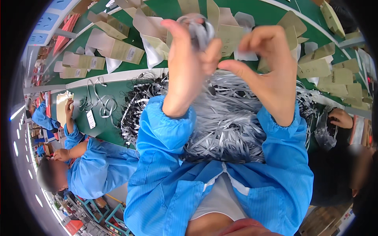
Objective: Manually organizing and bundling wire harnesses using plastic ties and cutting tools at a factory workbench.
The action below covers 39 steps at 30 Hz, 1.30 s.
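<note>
My left hand is raised above a large heap of grey flat straps with black ends. Its fingers close around a looped bundle of grey strap, which is blurred by motion; the thumb points up. My right hand is held up to the right of it, level with the bundle but apart from it. Its thumb and bent fingers stand apart, and nothing shows between them. Behind both hands, upright cardboard boxes with raised flaps line the green worktop.
More open boxes with white bags stand at the back left. Loose cords and a white tag lie left of the heap. A co-worker in blue sits at left; another person's hand holds a clear bag at right.
</note>
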Each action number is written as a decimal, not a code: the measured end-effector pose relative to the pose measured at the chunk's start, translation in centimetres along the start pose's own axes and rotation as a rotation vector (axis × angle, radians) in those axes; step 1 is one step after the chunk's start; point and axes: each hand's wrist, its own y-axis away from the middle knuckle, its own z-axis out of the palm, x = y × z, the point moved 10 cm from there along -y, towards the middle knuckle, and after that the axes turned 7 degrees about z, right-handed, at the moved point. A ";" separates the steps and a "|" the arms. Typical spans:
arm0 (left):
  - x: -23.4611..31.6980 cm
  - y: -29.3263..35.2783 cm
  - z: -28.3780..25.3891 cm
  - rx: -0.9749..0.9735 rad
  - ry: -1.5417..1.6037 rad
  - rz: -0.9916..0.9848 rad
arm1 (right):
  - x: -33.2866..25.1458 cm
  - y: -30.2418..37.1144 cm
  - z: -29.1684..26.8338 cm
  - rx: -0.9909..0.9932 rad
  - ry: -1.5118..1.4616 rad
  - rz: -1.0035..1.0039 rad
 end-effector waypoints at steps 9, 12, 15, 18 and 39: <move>1.8 1.2 1.1 0.413 -1.195 0.063 | -1.4 0.6 1.4 0.026 -0.122 -0.265; 1.7 1.7 1.3 0.428 -1.175 0.051 | -0.6 0.0 1.0 0.089 -0.432 -0.084; 0.8 1.4 0.4 0.389 -1.170 -0.023 | -1.9 -0.1 0.8 0.054 -0.009 -0.216; 0.3 1.1 0.3 0.338 -1.089 -0.083 | -3.2 0.0 -0.2 0.022 0.053 -0.288; -16.5 1.8 -8.1 -0.256 -1.990 -0.357 | 1.8 5.2 -21.1 0.537 0.269 -0.083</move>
